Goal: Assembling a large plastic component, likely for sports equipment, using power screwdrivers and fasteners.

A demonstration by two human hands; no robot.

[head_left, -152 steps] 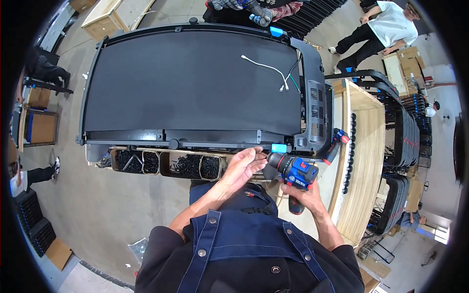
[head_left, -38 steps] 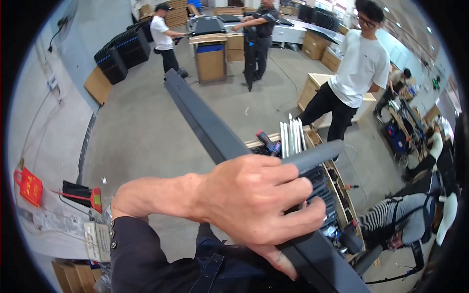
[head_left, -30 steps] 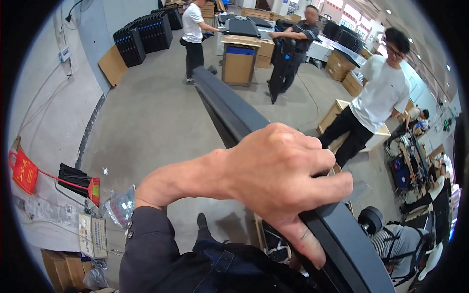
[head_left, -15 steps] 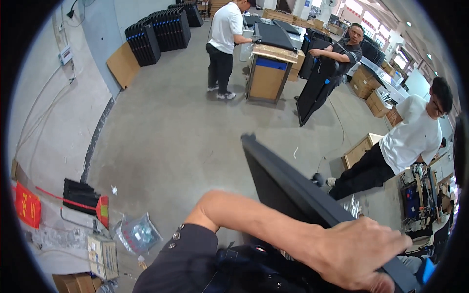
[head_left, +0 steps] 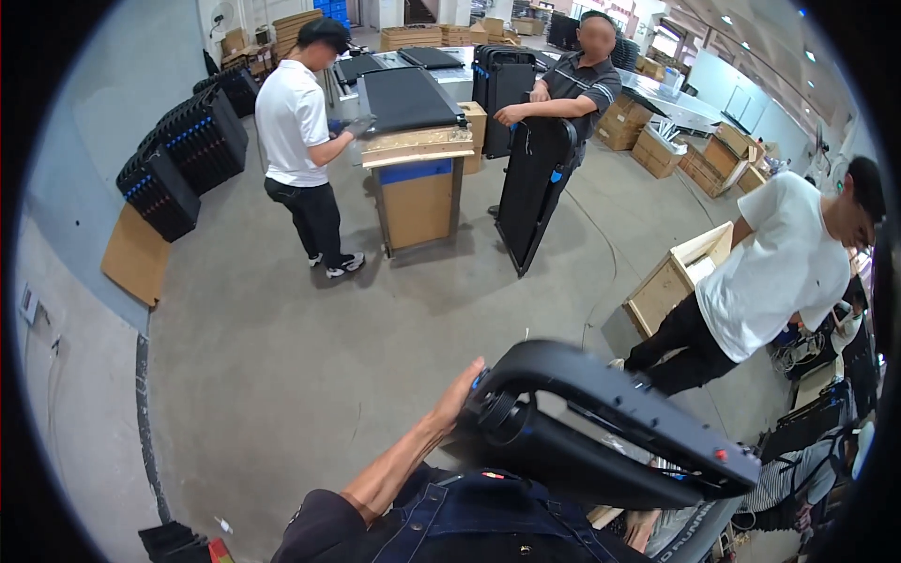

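Observation:
A black flat treadmill [head_left: 554, 450] is raised in front of me, tilted down toward the right. It has a rounded end, a long side rail with an open slot, and a small red part near its right end. My left hand [head_left: 457, 399] is closed round its left end, by a round black fitting; some fingers are hidden behind it. Low at the right, beneath the treadmill, part of my right hand [head_left: 643, 527] shows beside a dark grey strip with lettering. Its fingers are mostly hidden, so its grip is unclear.
A worker in white stands left of a wooden workbench [head_left: 418, 150] bearing a black deck [head_left: 408, 98]. Another person holds an upright black treadmill [head_left: 535, 188]. At right, a person in a white shirt [head_left: 774, 263] stands close by a wooden crate [head_left: 680, 277]. Black units [head_left: 197, 141] line the left wall.
The treadmill has swung round, bringing its rounded end and side rail into view. My left hand has moved from its far right side to its left end. My view has turned up and leftward.

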